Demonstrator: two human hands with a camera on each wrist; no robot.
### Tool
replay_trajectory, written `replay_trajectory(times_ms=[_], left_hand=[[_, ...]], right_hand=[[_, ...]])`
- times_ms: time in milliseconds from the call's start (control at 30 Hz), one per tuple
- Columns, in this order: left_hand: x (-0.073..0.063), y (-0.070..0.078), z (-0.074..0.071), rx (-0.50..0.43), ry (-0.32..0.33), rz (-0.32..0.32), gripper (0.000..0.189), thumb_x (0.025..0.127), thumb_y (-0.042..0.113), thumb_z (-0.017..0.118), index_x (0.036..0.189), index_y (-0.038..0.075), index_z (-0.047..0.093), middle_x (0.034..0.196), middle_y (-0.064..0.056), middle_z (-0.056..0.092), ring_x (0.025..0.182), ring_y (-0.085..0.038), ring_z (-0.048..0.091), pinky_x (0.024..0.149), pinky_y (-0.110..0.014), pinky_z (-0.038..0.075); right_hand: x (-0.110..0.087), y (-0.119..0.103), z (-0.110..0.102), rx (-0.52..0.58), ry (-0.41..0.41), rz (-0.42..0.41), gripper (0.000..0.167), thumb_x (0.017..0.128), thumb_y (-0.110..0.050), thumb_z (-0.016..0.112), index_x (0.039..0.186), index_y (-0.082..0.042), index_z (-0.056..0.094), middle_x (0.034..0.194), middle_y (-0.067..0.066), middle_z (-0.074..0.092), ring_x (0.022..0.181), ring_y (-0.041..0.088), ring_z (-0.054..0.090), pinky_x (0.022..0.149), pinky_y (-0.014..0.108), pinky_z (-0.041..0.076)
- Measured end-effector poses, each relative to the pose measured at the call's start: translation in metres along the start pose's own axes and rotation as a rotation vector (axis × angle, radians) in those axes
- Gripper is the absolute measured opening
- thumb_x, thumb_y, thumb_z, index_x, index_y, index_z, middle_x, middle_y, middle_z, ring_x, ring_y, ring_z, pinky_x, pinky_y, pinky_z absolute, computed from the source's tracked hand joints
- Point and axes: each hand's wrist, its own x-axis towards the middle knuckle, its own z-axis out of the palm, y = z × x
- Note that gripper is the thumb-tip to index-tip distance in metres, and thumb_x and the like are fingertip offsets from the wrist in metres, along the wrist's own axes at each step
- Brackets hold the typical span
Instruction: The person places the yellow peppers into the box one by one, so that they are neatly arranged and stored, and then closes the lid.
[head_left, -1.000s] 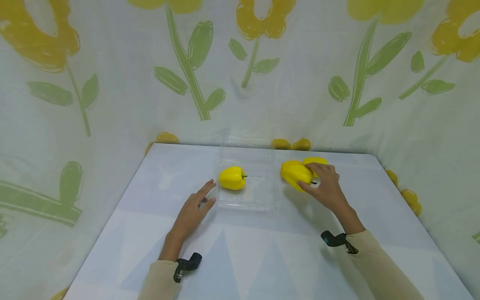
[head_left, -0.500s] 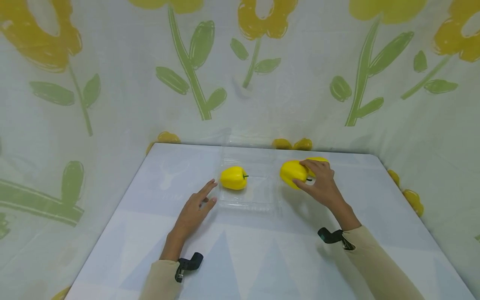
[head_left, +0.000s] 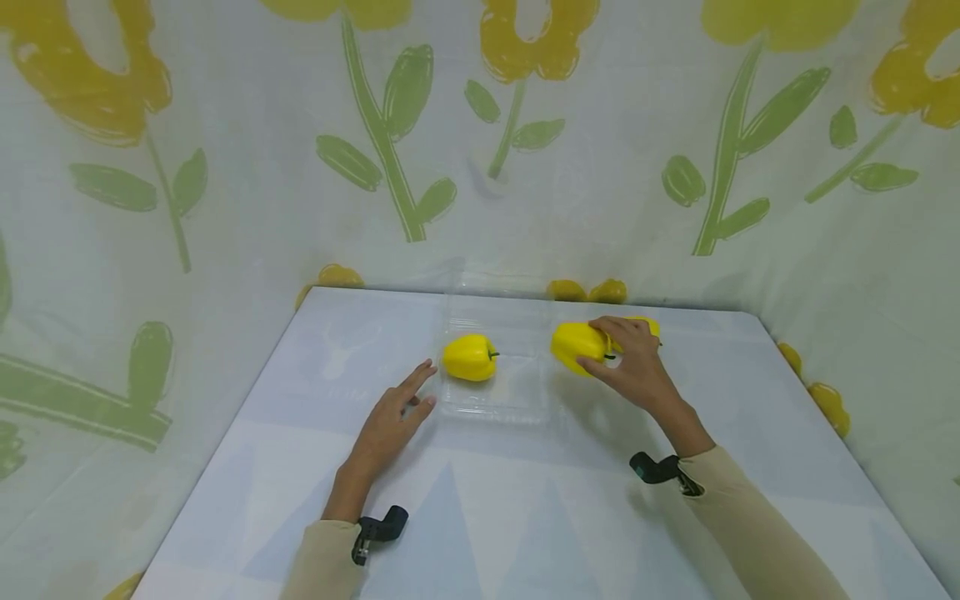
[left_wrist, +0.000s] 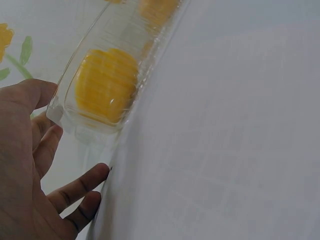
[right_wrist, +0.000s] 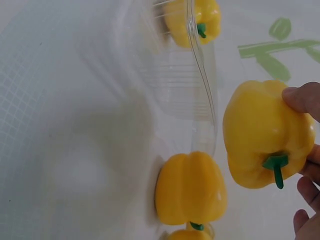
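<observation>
My right hand (head_left: 637, 367) holds a yellow bell pepper (head_left: 576, 347) between thumb and fingers. It hangs raised beside the right wall of a clear plastic container (head_left: 521, 390); in the right wrist view its green stem shows. Inside the container, towards its left side, lies another yellow bell pepper (head_left: 467, 358). My left hand (head_left: 386, 425) stays at the container's left edge with fingers extended and thumb apart. Seen from the left wrist, its fingertips are right at the container's corner (left_wrist: 56, 112), and they grip nothing.
On the table right of the container lie more yellow bell peppers, one (right_wrist: 190, 187) with another (right_wrist: 190, 235) close beside it, partly hidden in the head view. The container's clear lid (head_left: 498, 285) stands up at the back. A flowered cloth (head_left: 600, 167) rises behind the table.
My right hand has carried its bell pepper leftward, away from the other peppers and towards the container. The left hand has kept its place at the container's edge.
</observation>
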Motion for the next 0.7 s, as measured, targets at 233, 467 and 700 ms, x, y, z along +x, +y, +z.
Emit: replay_trajectory(times_ms=[233,467,700], left_hand=[[0.000,0.000,-0.001,0.001,-0.002,0.009,0.054,0.104,0.046,0.050,0.155,0.037,0.037,0.158,0.027,0.025,0.106,-0.016,0.052,0.090,-0.045,0.044],[0.000,-0.001,-0.001,0.000,0.005,0.010,0.054,0.104,0.046,0.051,0.155,0.038,0.037,0.158,0.029,0.025,0.106,-0.016,0.051,0.090,-0.044,0.044],[0.000,-0.002,-0.001,-0.005,0.004,0.021,0.055,0.103,0.049,0.050,0.155,0.035,0.037,0.158,0.027,0.025,0.105,-0.015,0.052,0.087,-0.043,0.044]], right_hand=[[0.005,-0.004,0.004,-0.006,-0.016,-0.014,0.057,0.081,-0.027,0.085,0.129,-0.007,0.061,0.134,0.013,0.058,0.113,0.034,0.041,0.090,0.053,0.029],[0.014,-0.009,0.008,0.000,-0.005,-0.046,0.059,0.080,-0.028,0.086,0.129,-0.007,0.062,0.134,0.013,0.059,0.114,0.035,0.042,0.091,0.053,0.028],[0.016,-0.014,0.013,0.022,-0.027,-0.030,0.058,0.081,-0.028,0.085,0.130,-0.008,0.062,0.135,0.012,0.058,0.116,0.034,0.041,0.091,0.053,0.029]])
